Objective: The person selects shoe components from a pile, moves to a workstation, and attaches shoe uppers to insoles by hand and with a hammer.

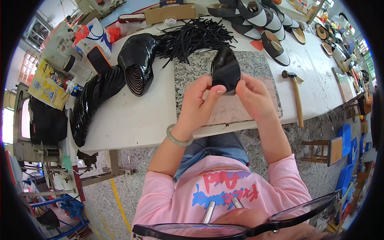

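A glossy black shoe upper point(226, 69), pointed at its far end, is held up above the stone slab point(259, 64) on the worktable. My left hand point(201, 100) grips its near left edge, thumb lying on top. At the near right edge, my right hand point(256, 95) pinches it between thumb and fingers. Left of my hands lie a nested stack of shiny black uppers point(137, 60) and a longer fanned row of similar black pieces point(94, 102). Beyond the slab spreads a heap of thin black strips point(196, 38).
A hammer point(298, 96) with a wooden handle lies right of the slab. Black-and-white shoes point(276, 47) crowd the far right. An open cardboard box point(170, 14) stands at the back. A phone point(99, 59) and a clear jar point(80, 69) are at the left.
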Motion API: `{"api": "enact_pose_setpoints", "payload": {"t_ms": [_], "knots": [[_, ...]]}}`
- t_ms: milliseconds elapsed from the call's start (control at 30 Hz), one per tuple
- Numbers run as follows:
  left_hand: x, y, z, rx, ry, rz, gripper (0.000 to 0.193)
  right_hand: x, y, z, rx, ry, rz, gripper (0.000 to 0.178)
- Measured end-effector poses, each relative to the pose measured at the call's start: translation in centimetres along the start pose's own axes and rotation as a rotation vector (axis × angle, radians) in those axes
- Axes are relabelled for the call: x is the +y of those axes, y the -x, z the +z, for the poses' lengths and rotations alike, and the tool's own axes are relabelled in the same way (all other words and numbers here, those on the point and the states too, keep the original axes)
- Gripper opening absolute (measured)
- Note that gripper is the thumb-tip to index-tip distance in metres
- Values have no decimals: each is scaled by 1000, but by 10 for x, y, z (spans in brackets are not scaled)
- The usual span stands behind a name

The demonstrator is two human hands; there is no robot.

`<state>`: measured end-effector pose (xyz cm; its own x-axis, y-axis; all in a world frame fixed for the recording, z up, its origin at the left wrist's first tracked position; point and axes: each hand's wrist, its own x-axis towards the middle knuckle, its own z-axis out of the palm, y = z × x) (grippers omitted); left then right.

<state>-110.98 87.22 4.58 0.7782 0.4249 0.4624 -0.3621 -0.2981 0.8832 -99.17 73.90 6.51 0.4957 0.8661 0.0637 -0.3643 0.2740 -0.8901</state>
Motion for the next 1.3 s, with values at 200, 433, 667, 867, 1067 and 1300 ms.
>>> {"api": "enact_pose_setpoints", "payload": {"t_ms": [200, 433, 667, 867, 1067, 1300], "knots": [[-11, -8, 4, 8, 450, -207, 20, -10, 1, 12, 127, 159, -88, 19], [-41, -14, -10, 1, -61, -270, 33, 26, -14, 2, 203, 1002, -219, 22], [-50, 5, -34, -225, -554, -129, 49, 34, -14, -21, -264, 1184, 299, 48], [-54, -6, -21, -331, -734, 23, 49, 69, 9, -41, -470, 1726, -478, 86], [-58, -29, 5, -330, -951, 239, 32, 58, 34, -47, -509, 1617, -460, 84], [-51, -67, 20, -430, -1121, 39, 20, 9, 61, -118, -292, 1833, -160, 63]]}}
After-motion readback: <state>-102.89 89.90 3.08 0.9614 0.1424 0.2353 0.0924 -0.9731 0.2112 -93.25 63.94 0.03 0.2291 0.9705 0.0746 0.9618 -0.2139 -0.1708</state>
